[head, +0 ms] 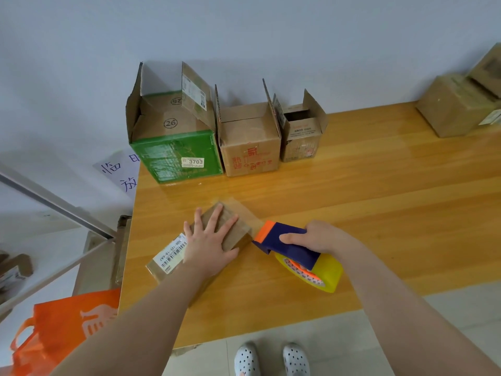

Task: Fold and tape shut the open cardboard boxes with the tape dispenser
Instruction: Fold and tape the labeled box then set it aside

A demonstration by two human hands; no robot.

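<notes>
The left hand (210, 244) presses flat, fingers spread, on a small box (195, 246) on the worktop (352, 199). The right hand (317, 237) grips the dispenser (287, 244) beside it.

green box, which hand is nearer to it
Left. The left hand lies flat on the small box in front of the green box; the right hand grips the tape dispenser farther right.

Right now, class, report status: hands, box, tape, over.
Left hand flat, pressing small box. Right hand grips tape dispenser at box's right end. Three open boxes stand behind, out of the way.
</notes>
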